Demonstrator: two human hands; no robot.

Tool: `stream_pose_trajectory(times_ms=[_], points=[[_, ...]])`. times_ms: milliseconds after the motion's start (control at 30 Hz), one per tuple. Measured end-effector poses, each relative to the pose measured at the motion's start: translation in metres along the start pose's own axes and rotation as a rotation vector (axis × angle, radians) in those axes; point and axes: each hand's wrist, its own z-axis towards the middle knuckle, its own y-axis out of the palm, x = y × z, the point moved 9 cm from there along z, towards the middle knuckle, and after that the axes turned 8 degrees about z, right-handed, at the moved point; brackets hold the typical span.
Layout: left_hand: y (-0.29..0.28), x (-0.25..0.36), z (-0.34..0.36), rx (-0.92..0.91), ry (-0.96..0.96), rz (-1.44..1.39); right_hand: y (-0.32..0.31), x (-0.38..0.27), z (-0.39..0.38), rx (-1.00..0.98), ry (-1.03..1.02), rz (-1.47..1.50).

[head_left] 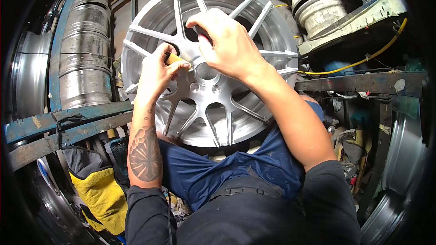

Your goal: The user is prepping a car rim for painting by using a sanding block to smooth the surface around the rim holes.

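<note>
A silver multi-spoke alloy wheel (205, 127) lies face up above my lap, its round hub bore and bolt holes in the middle. My left hand (159, 70) pinches a small yellow-orange piece (175, 59), perhaps abrasive, against the wheel's centre, left of the bore. My right hand (223, 44) is over the upper part of the hub, just right of the left hand, with fingers curled down between spokes; whether it holds something under them is hidden.
Stacked metal rims stand at left (84, 81) and upper right (318, 13). Rusty frame rails (77, 122) run beside me. A yellow hose (377, 56) loops at right; a yellow-grey cloth (95, 190) hangs lower left. More rims (399, 159) stand at lower right.
</note>
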Motion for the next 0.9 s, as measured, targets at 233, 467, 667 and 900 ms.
stream_pose_trajectory(times_ms=[233,467,667,900], points=[[0.02,-0.007,0.0,-0.145,-0.01,-0.037,0.012,-0.001,-0.004,-0.068,0.02,-0.017],[0.028,-0.002,0.001,-0.154,0.077,0.076,0.012,0.001,-0.006,-0.089,0.025,-0.03],[0.036,0.004,0.009,-0.029,0.315,0.243,0.015,0.003,-0.006,-0.116,0.038,-0.021],[0.03,0.01,-0.005,0.105,0.279,0.617,0.014,0.0,-0.005,-0.122,0.02,-0.015]])
